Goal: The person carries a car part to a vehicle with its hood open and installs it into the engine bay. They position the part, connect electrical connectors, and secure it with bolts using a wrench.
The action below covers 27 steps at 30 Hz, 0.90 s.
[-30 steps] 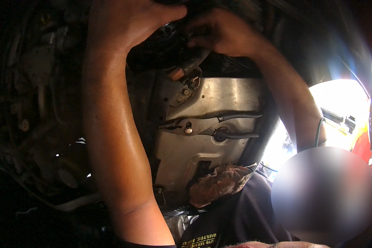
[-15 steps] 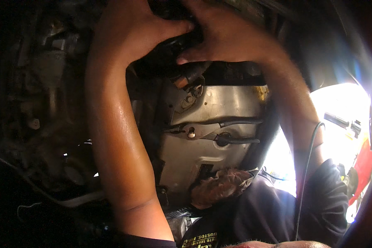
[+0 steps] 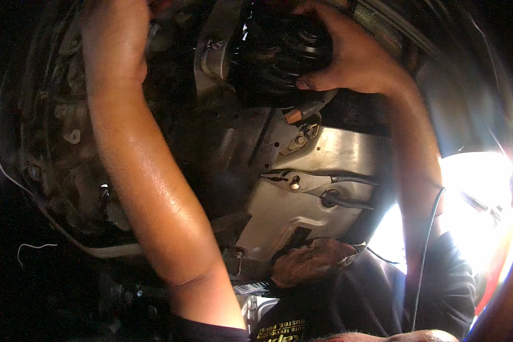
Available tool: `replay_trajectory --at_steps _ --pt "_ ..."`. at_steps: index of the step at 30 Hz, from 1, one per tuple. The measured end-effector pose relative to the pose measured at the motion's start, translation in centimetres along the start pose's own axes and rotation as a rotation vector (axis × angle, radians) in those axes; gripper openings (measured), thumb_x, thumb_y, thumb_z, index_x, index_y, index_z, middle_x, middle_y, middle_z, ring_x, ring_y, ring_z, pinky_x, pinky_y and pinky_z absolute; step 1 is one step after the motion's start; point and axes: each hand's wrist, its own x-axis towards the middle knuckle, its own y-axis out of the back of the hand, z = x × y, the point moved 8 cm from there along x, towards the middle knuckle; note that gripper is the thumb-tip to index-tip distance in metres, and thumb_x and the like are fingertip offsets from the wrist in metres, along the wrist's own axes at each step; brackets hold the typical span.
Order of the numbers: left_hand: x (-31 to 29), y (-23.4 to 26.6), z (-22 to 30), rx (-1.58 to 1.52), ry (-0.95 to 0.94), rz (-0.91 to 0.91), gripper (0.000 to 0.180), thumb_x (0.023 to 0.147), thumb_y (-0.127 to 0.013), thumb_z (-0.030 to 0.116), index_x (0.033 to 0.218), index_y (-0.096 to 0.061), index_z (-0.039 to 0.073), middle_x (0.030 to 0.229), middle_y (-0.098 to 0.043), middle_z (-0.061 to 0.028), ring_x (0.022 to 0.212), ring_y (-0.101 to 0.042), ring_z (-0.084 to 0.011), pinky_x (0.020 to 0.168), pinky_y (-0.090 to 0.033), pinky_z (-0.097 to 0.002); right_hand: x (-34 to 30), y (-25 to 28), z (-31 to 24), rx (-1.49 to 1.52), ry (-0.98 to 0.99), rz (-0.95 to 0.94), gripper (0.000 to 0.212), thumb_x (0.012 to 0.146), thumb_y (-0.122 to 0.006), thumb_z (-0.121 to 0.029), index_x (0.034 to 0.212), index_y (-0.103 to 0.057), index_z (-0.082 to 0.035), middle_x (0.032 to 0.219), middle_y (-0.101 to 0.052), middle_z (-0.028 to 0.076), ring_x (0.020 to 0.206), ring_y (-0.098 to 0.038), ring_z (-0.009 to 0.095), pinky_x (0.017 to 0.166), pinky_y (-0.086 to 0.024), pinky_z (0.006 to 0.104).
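Observation:
My right hand [image 3: 359,60] curves around a black ribbed, rounded part [image 3: 290,51] in the upper middle, thumb on the near side and fingers at its far side. My left hand [image 3: 117,40] is up at the top left, beside dark engine-bay parts. Its fingers are mostly cut off by the frame edge, and what they touch is hidden. Below the ribbed part, slip-joint pliers [image 3: 296,181] with dark handles rest on a silvery metal panel [image 3: 347,151], jaws pointing left.
A crumpled brown cloth or glove [image 3: 310,262] lies at the panel's near edge. A metal bracket [image 3: 214,62] stands left of the ribbed part. An orange-brown connector [image 3: 292,116] sits just below it. A thin dark cable [image 3: 424,256] runs past my right arm.
My left hand has moved left, away from my right hand, uncovering the bracket and ribbed part. My right hand stays around the ribbed part. The whole view has shifted somewhat.

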Motion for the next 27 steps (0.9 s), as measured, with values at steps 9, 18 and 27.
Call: replay_trajectory --at_steps 9,18,27 --pt "-3.9 -1.7 -7.0 0.344 -0.177 -0.364 0.032 0.092 -0.076 0.018 0.122 -0.069 0.008 0.099 -0.074 -0.0117 0.087 -0.071 -0.0235 0.079 -0.055 -0.0374 0.3 -0.5 -3.6 -0.167 0.182 0.208 0.093 0.073 -0.094 -0.039 0.143 -0.046 -0.001 0.148 -0.051 0.024 0.140 -0.049 0.036 0.115 -0.042 0.0457" --pt "-5.1 -2.0 -8.1 0.319 -0.234 -0.217 0.030 0.086 -0.082 0.019 0.110 -0.070 0.006 0.083 -0.070 -0.0096 0.068 -0.064 -0.0241 0.066 -0.053 -0.0370 0.1 0.7 -3.6 -0.105 0.284 0.404 0.073 0.070 -0.093 -0.037 0.127 -0.064 -0.001 0.147 -0.055 0.020 0.141 -0.049 0.038 0.117 -0.040 0.0462" --pt "-5.4 -1.5 -7.6 0.350 -0.227 -0.205 0.024 0.084 -0.079 0.011 0.105 -0.069 0.006 0.077 -0.067 -0.0068 0.064 -0.059 -0.0179 0.061 -0.049 -0.0331 0.3 1.0 -4.0 0.066 0.300 0.264 0.069 0.074 -0.090 -0.026 0.133 -0.063 -0.002 0.143 -0.058 0.022 0.138 -0.052 0.035 0.117 -0.042 0.0444"
